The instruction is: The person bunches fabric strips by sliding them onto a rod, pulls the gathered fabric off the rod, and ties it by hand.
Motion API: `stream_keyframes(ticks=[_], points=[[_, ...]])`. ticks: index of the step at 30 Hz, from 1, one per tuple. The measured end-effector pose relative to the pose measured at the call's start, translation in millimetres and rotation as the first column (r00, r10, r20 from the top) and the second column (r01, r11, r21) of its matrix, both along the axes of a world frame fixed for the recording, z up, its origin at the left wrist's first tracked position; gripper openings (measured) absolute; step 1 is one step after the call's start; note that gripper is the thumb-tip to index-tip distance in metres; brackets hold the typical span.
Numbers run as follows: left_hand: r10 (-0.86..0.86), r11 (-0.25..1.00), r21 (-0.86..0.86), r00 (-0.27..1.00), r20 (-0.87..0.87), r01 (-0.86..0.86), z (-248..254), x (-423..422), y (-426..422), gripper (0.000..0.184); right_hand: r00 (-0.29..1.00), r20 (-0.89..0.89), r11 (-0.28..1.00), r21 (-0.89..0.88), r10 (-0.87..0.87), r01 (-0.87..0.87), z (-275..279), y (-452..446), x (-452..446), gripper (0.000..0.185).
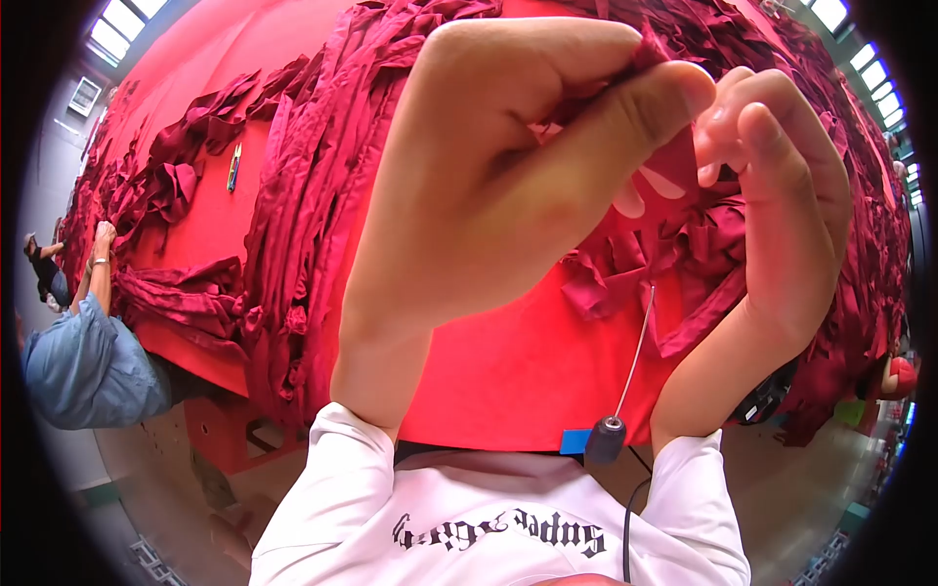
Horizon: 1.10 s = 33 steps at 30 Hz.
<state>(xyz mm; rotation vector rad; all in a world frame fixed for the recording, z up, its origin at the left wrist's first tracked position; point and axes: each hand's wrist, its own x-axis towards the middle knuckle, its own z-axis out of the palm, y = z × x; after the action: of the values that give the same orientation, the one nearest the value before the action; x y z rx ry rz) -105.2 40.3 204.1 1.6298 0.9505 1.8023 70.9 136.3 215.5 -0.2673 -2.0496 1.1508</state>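
My left hand [518,176] is raised close to the camera. Its thumb and fingers are pressed together at the top, with a bit of dark red fabric [647,47] showing at the fingertips. Facing it, my right hand [787,166] has its fingers curled in near the left thumb tip; what they hold, if anything, is hidden. Beneath both hands lie crumpled dark red fabric strips [699,244] on a bright red surface [508,376]. Pale finger-like shapes [630,200] show between the hands; I cannot tell what they belong to.
A thin metal rod with a black handle [607,441] stands at the near edge, beside a blue piece [575,441]. Small snips [234,167] lie at the left among long fabric strips [303,215]. A person in a blue shirt [93,366] works at the left edge.
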Motion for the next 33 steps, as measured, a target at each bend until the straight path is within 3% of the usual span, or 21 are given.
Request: stream_keyframes(ticks=[1, 2, 6, 8, 33], points=[[-0.035, 0.992, 0.126, 0.999, 0.022, 0.032, -4, 0, 2, 0.019, 0.999, 0.014, 0.998, -0.030, 0.050, -0.049, -1, -1, -1, 0.028], [-0.036, 0.992, 0.124, 0.999, 0.025, 0.033, -4, 1, 2, 0.019, 1.000, -0.002, 1.000, -0.013, -0.025, 0.025, -3, -9, -6, 0.028], [-0.029, 0.991, 0.128, 0.999, 0.016, 0.027, -7, 1, 5, 0.019, 1.000, 0.000, 0.990, -0.142, -0.024, 0.024, -3, -13, -10, 0.027], [-0.025, 0.991, 0.133, 1.000, 0.007, 0.024, -7, 3, 2, 0.018, 1.000, 0.023, 0.998, -0.054, -0.021, 0.022, -3, -11, -9, 0.027], [0.045, 0.982, 0.190, 0.992, -0.115, -0.023, -7, 8, 8, 0.015, 0.995, 0.086, 0.999, -0.002, -0.042, 0.043, -2, -13, -5, 0.023]])
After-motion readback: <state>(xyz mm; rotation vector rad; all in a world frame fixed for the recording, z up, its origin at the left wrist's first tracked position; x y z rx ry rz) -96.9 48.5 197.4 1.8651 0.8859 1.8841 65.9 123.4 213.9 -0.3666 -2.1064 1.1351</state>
